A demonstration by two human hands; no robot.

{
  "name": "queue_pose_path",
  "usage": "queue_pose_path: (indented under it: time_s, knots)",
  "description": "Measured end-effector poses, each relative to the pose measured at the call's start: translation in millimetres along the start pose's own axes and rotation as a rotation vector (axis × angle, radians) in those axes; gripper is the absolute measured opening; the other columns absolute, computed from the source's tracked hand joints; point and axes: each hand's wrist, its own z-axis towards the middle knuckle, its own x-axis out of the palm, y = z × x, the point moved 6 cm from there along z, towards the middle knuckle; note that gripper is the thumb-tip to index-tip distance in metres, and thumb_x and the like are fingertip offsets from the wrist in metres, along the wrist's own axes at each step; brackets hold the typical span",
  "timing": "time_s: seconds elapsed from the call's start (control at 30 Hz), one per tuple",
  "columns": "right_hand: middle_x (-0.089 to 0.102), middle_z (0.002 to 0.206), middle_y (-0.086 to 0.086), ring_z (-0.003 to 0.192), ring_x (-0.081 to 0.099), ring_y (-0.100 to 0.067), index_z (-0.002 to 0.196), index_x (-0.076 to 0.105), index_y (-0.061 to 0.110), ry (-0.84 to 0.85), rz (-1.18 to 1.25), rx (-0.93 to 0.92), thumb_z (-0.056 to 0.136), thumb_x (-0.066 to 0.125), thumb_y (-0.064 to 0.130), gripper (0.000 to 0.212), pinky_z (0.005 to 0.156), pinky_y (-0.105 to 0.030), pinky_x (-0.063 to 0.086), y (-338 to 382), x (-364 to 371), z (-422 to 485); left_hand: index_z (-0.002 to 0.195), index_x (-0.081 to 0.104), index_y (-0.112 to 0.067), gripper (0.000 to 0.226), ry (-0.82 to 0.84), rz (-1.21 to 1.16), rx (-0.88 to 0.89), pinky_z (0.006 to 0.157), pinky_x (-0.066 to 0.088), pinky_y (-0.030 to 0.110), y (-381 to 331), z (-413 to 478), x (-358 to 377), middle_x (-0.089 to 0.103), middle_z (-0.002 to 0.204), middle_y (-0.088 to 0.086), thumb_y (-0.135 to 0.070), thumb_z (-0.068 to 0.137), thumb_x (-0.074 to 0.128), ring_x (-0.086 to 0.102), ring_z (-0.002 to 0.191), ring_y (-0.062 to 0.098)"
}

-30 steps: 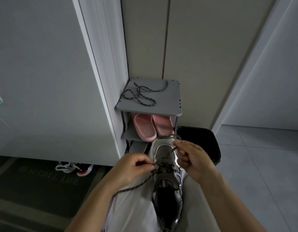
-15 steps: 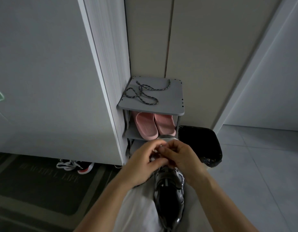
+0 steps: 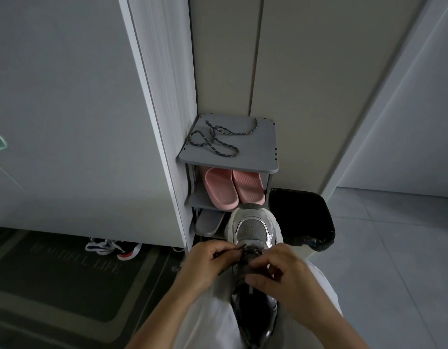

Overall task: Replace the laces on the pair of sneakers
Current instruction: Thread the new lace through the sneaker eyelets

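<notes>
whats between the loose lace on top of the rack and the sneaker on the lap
In the head view, the pair of pink slippers sits on the second shelf of the rack, between the loose lace above and the sneaker below.

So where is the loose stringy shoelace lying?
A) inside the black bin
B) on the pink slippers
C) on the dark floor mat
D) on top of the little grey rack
D: the spare lace lies in loops on the top board of the grey rack, one level above the pink slippers.
</notes>
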Motion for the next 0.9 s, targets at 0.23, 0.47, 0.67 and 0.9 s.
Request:
queue_pose_path:
  time_s: [0.23, 0.47, 0.67, 0.9]
  knots:
    - [0.047, 0.101, 0.015, 0.097, 0.038, 0.021, 0.094, 0.062, 0.029, 0.042, -0.004, -0.057, 0.077, 0.073, 0.026, 0.021, 0.071, 0.000, 0.033, -8.6, 6.8, -14.2, 0.092, 0.066, -0.030, 0.017, 0.063, 0.189, 0.075, 0.069, 0.046, 0.015, 6.0, -10.7, 0.8, 0.065, 0.072, -0.018, -0.015, 0.088, 0.059, 0.061, 0.069, -0.005]
    - [0.050, 0.096, 0.012, 0.090, 0.050, 0.009, 0.081, 0.059, 0.038, 0.011, 0.109, -0.083, 0.071, 0.079, 0.016, 0.031, 0.070, -0.004, 0.038, -19.7, 17.3, -10.4, 0.087, 0.064, -0.025, 0.019, 0.056, 0.596, 0.331, 0.061, 0.036, 0.012, -15.2, -18.2, 4.9, 0.067, 0.084, -0.008, -0.034, 0.083, 0.048, 0.057, 0.082, 0.008]
    - [0.053, 0.094, 0.012, 0.085, 0.055, 0.002, 0.085, 0.070, 0.035, -0.018, 0.132, -0.091, 0.066, 0.078, 0.027, 0.022, 0.069, -0.006, 0.040, -22.5, 17.8, -11.6, 0.092, 0.059, -0.020, 0.015, 0.085, 0.800, 0.359, 0.069, 0.040, 0.026, -25.5, -16.1, 9.6, 0.063, 0.090, -0.004, -0.027, 0.091, 0.046, 0.056, 0.081, 0.011]
    - [0.059, 0.075, 0.008, 0.077, 0.055, 0.009, 0.081, 0.071, 0.027, -0.155, 0.165, -0.063, 0.075, 0.075, 0.012, 0.017, 0.061, -0.003, 0.038, -24.8, 9.1, -17.0, 0.081, 0.056, -0.019, 0.013, 0.106, 0.775, 0.378, 0.062, 0.035, 0.026, -25.5, -12.0, 13.7, 0.061, 0.081, -0.002, -0.026, 0.089, 0.048, 0.054, 0.075, 0.013]
